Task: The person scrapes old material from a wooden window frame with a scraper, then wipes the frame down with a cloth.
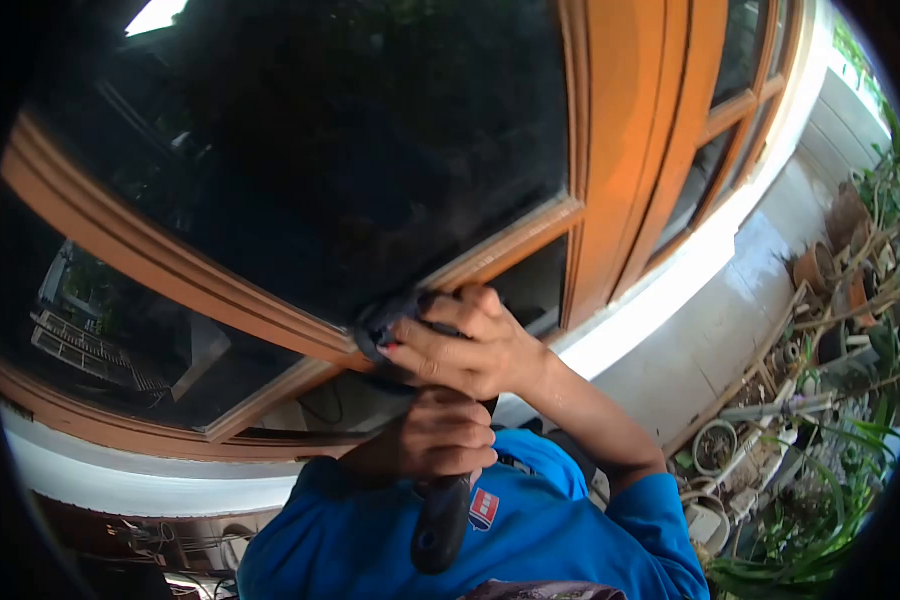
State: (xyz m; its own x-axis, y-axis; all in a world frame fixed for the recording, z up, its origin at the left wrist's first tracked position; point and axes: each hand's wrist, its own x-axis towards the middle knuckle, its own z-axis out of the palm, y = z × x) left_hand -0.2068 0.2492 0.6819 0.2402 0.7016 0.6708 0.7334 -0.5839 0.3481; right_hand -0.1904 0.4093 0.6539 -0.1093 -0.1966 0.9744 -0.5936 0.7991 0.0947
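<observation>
My left hand (448,435) is closed around the handle of a black-handled tool (440,528). The handle's rounded end, with a hanging hole, points down toward my blue shirt. Above it, my right hand (470,345) curls its fingers over the tool's dark head, with a small red spot near the fingertips. That head lies at the lower corner of a dark window pane (370,160), against the brown wooden frame (300,325). My fingers cover much of the head, so its exact kind cannot be made out.
Orange-brown wooden window frames (630,130) with smaller panes continue to the right. A white ledge (660,310) runs below them, beside a grey tiled floor (735,300). Clay pots (813,268), sticks and green plants (850,500) line the right side.
</observation>
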